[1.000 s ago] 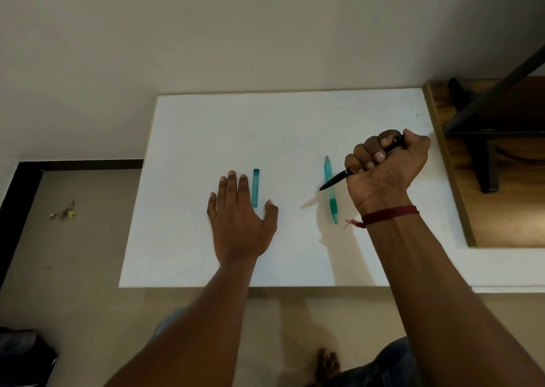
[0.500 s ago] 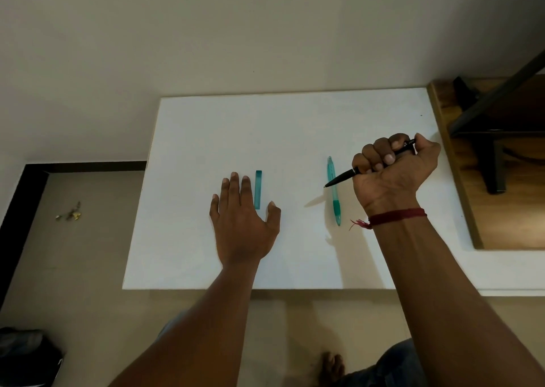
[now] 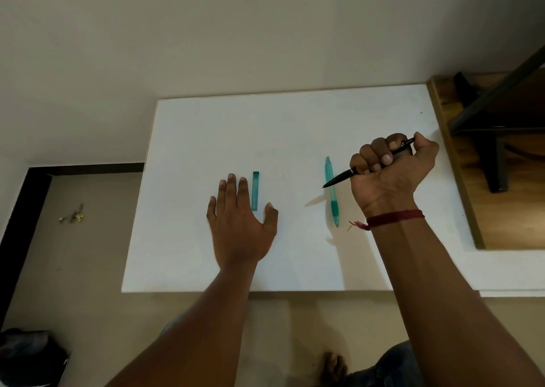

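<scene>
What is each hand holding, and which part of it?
The right hand grips a black pen in a fist round its back half, tip poking out. The left hand holds nothing.

Bare forearms; red thread band [image 3: 395,218] on right wrist.

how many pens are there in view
2. One black pen is held in the right hand; one teal pen lies on the white board just left of that hand. None seems hidden.
</scene>
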